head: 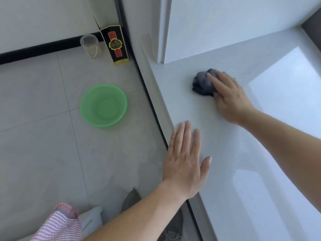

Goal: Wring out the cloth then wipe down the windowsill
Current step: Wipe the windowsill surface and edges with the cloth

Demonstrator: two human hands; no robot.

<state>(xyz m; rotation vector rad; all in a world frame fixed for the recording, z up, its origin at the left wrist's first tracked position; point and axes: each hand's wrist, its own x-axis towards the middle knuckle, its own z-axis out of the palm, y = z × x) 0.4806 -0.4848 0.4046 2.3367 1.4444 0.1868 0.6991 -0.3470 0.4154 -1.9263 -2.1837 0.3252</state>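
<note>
Wiping underway: right hand (pixel 229 96) fingers press flat on bunched cloth (pixel 203 83) mid-right on windowsill (pixel 217 153); left hand (pixel 184 159) splayed empty at lower centre, probably bracing.

The windowsill (pixel 225 153) lies bare toward its near end and window edge; a white wall pillar (pixel 166 32) blocks its far corner.

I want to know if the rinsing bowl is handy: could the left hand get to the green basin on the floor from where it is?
Probably yes, with a bend. The left hand lies flat on the windowsill edge; the green basin sits lower, on the open floor to its left, with nothing between them.
</note>
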